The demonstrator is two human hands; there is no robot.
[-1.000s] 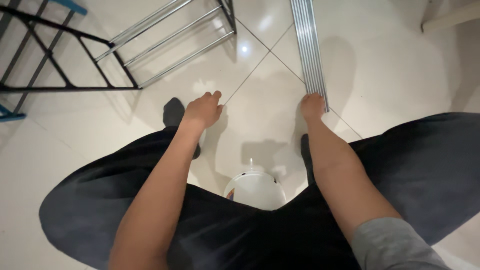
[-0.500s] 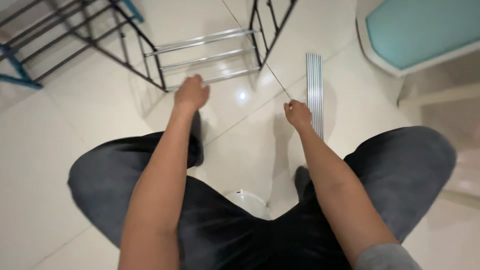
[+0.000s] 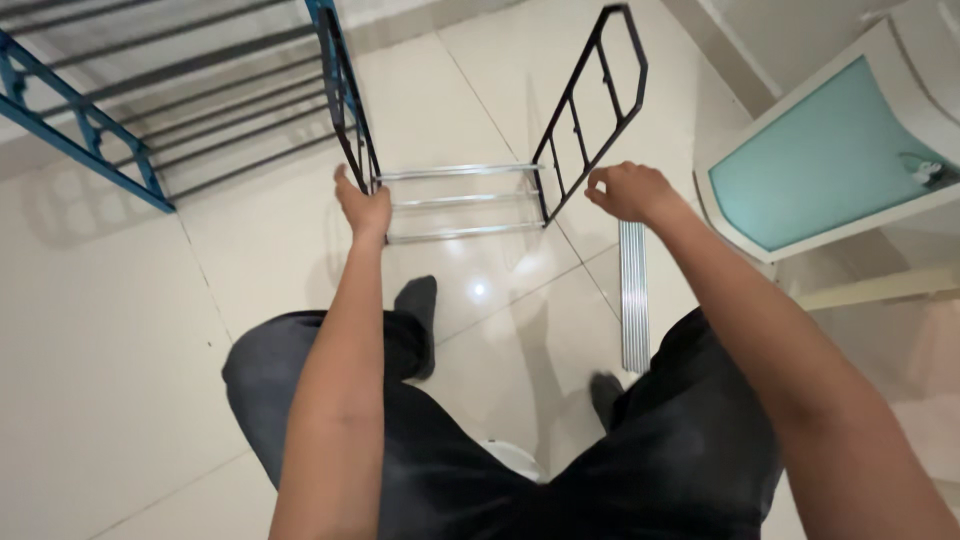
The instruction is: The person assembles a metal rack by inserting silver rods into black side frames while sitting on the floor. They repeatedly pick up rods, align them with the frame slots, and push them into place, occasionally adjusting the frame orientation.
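Down on the shiny white floor [image 3: 130, 330] stood a small rack [image 3: 470, 180] with two black side frames and three silver rods going across between them. The left hand [image 3: 362, 205] was at the bottom of the left side frame [image 3: 345, 95] — its fingers looked wrapped around the black bar, though the grip itself was partly hidden behind the hand. The right hand [image 3: 628, 190] was just beside the right side frame [image 3: 595, 105], near its lower end, with the fingers curled in; I could not tell if they touched the bar or only hung close to it. The silver rods [image 3: 455, 203] lay flat, one behind the other, between the two hands. A bundle of more silver rods [image 3: 634, 295] lay on the floor under the right arm, pointing toward the person. The person wore dark trousers and dark socks, and one foot [image 3: 415, 310] sat near the rack. Behind the rack, at the top left, was a bigger frame with blue bars [image 3: 75, 125] and grey rods. Off to the right stood a white piece of furniture with a light blue-green panel [image 3: 815, 170] — well apart from the rack.
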